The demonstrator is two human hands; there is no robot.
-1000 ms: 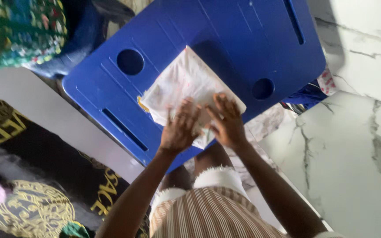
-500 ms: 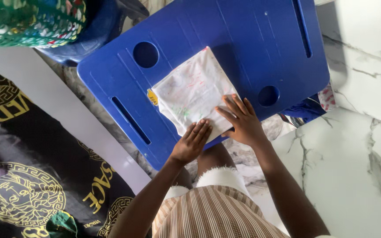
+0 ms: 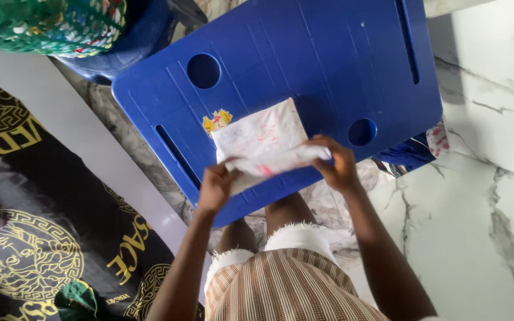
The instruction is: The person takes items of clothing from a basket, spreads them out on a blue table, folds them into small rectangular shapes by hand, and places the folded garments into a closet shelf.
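On a blue plastic desk (image 3: 328, 53) standing over a marbled white floor (image 3: 489, 196), a white printed cloth (image 3: 263, 134) lies near the desk's near edge, and both grips are pinched shut on its near hem: the left hand (image 3: 215, 187) holds one corner and the right hand (image 3: 337, 166) the other, lifting that edge into a fold. The step looks like a fold in progress, and the next move would call for carrying the hem evenly across to the far edge. The cloth's long axis now runs hand to hand, tilted slightly, its flat part pointing away toward a round hole (image 3: 203, 71) in the desk.
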